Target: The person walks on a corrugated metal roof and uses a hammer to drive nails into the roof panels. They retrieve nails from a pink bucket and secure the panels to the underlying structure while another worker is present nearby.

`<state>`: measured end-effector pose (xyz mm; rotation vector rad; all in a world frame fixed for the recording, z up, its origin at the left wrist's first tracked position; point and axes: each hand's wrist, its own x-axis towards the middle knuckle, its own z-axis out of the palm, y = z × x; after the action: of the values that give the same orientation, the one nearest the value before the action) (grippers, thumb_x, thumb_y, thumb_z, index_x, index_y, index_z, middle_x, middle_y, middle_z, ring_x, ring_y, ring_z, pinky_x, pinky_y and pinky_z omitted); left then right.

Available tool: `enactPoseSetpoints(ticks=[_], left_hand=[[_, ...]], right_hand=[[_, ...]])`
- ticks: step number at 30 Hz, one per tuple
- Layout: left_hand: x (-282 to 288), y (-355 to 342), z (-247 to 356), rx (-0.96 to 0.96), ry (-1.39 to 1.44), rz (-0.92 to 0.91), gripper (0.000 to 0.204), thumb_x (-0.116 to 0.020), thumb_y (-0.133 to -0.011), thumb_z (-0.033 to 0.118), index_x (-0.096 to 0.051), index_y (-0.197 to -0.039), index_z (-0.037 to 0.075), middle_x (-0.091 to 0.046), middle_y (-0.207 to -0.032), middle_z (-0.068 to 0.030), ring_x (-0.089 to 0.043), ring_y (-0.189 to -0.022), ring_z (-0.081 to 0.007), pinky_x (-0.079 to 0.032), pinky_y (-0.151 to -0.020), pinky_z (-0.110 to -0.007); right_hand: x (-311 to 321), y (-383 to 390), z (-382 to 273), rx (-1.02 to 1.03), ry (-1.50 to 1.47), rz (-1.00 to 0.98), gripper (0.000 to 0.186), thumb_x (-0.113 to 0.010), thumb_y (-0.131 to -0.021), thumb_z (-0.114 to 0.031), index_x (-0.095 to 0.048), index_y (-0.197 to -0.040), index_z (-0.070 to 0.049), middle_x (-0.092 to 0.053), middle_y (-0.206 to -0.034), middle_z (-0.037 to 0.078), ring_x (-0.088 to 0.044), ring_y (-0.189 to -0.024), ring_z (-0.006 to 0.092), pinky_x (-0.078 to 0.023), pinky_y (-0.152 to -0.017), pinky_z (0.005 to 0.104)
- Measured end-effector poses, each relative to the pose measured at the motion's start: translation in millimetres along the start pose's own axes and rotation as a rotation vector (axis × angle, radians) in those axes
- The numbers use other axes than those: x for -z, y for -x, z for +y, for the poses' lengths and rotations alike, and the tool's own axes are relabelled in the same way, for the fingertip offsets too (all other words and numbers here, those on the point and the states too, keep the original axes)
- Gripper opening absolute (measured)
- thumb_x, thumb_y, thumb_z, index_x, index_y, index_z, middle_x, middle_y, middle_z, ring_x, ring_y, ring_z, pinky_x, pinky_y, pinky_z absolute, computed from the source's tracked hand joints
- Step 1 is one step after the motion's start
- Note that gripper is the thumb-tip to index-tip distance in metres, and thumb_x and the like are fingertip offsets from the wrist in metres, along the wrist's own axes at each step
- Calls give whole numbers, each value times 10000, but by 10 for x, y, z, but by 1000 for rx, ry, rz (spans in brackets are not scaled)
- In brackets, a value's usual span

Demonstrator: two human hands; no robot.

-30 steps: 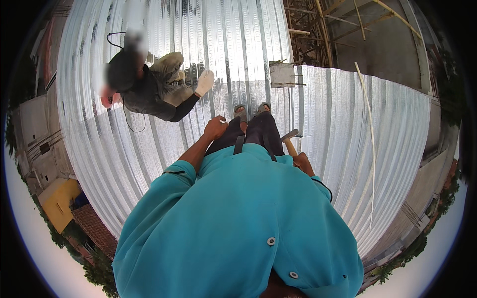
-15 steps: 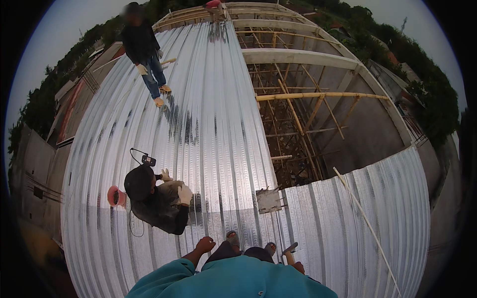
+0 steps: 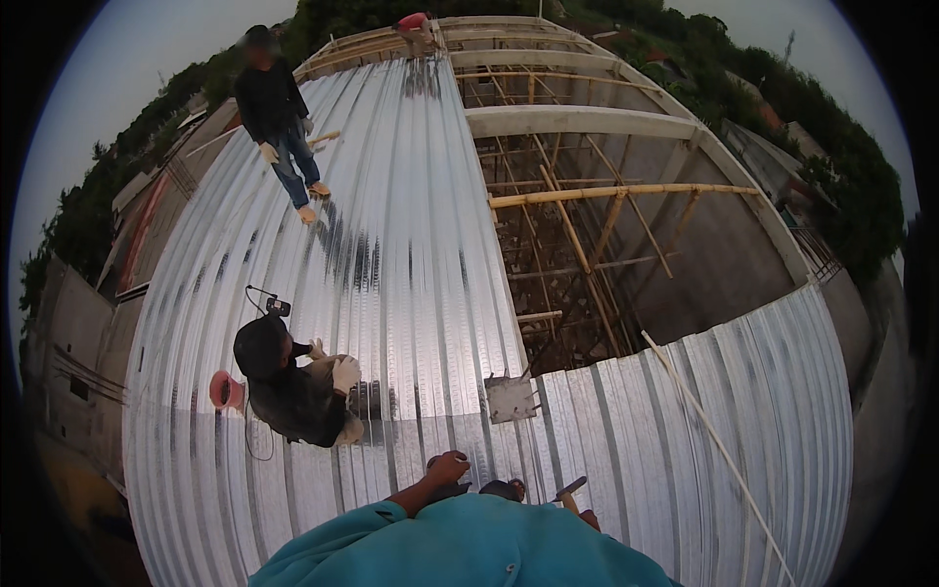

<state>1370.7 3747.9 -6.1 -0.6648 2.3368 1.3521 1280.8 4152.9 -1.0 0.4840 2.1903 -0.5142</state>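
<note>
My left hand (image 3: 448, 468) is closed, reaching forward over the metal decking just ahead of my body. Anything in its curled fingers is hidden. Low on the other side, my right hand (image 3: 589, 519) is partly hidden by my teal shirt and grips a hammer (image 3: 569, 492) by its wooden handle. The dark hammer head points up and away. Ribbed silver metal sheets (image 3: 430, 333) spread under and before me. A square concrete column top (image 3: 512, 399) with short bars sticking out stands ahead, between the hands.
A gloved person (image 3: 293, 386) crouches at left beside a red bucket (image 3: 226, 391). Another person (image 3: 276, 117) stands farther off; a third (image 3: 416, 29) bends at the far end. Past the sheet edge lies an open drop with bamboo poles (image 3: 626, 192). A long thin pole (image 3: 719, 440) lies at right.
My left hand has moved forward and to the right, closer to my feet. The hammer stays in my right hand. The crouching person's hands have shifted, and the standing person appears slightly lower.
</note>
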Motion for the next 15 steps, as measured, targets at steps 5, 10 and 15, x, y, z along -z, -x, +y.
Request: enactPoseSetpoints(ticks=[5, 10, 15], left_hand=[[-19, 85, 65, 50, -69, 22, 477, -661, -835, 356, -713, -1174, 24, -736, -1066, -220, -708, -1018, -358, -541, -948, -434], [330, 207, 265, 155, 28, 55, 471, -627, -840, 322, -712, -1186, 15, -722, -1142, -230, -698, -1071, -369, -538, -953, -417], [141, 356, -378, 231, 16, 122, 526, -706, -833, 368, -701, -1153, -50, -739, -1042, -243, -723, -995, -335, -551, -888, -406]], right_hand=[[56, 160, 233, 59, -67, -25, 342, -800, -750, -165, -688, -958, 82, -712, -767, 162, -730, -670, 286, -562, -557, 420], [295, 489, 17, -42, -143, -72, 316, -790, -767, -148, -685, -940, 95, -702, -712, 153, -725, -608, 270, -553, -504, 415], [-140, 209, 442, -30, -132, -87, 438, -854, -703, -299, -714, -921, 55, -720, -740, 159, -737, -644, 254, -569, -603, 389]])
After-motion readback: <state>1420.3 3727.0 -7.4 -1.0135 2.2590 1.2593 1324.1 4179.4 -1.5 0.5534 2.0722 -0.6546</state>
